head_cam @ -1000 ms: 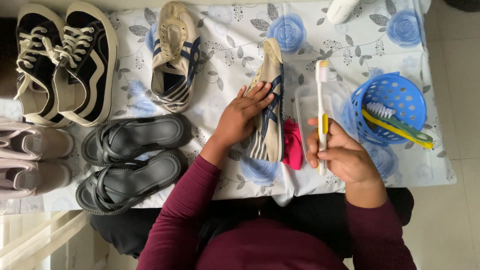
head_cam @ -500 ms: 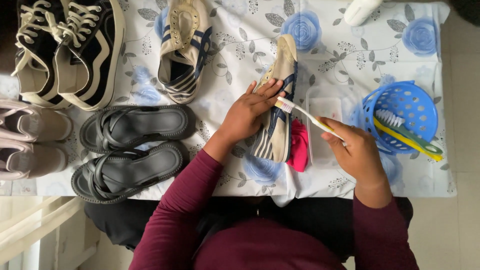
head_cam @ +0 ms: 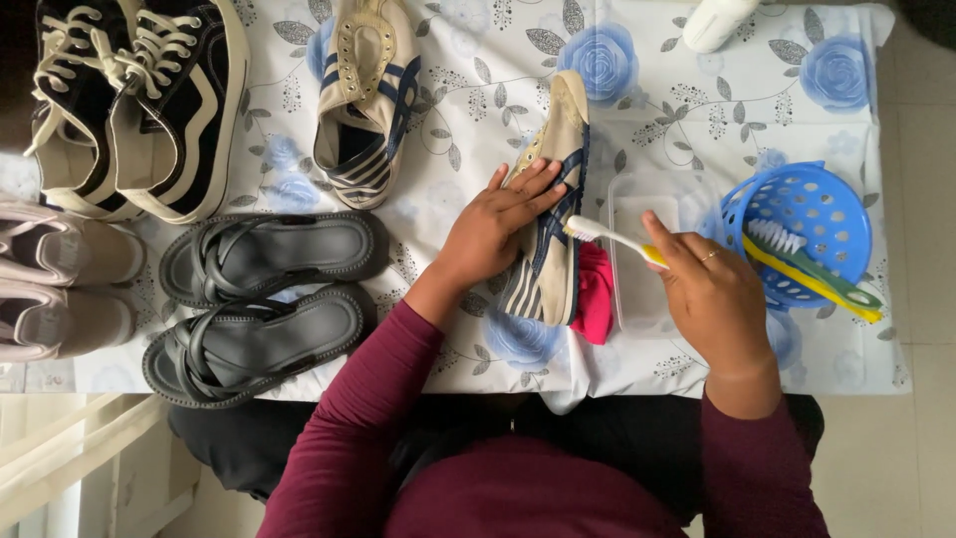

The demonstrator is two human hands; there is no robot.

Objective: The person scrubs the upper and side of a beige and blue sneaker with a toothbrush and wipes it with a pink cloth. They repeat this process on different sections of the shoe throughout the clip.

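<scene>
Head view, from the left edge across: a pair of pale pink shoes (head_cam: 60, 289) lies at the table's side, with a pair of black sneakers (head_cam: 134, 100) with cream laces above them. Next come two grey sandals (head_cam: 259, 299), side by side on the flowered tablecloth (head_cam: 468, 90), and above them a cream sneaker with navy stripes (head_cam: 363, 95) lying sole down.

Near the middle, the left hand (head_cam: 493, 229) rests flat on the matching striped sneaker (head_cam: 553, 209), which lies on its side; the fingers spread over its upper and press it down — a hold by pressing rather than a closed grasp. The shoe runs lengthwise away from the person, its toe well beyond the fingertips and its heel just beside the wrist. A pink cloth (head_cam: 596, 294) lies tucked against the shoe's right edge.

The right hand (head_cam: 712, 294) is closed around the yellow handle of a white toothbrush (head_cam: 597, 232). The brush head juts out to the left of the knuckles and touches the sneaker's side, just beside the left fingertips. Under this hand sits a clear plastic tub (head_cam: 637, 289). Further right, a blue perforated basket (head_cam: 797, 224) holds a second brush, green and yellow (head_cam: 812, 269). A white bottle (head_cam: 717, 20) stands at the top edge.
</scene>
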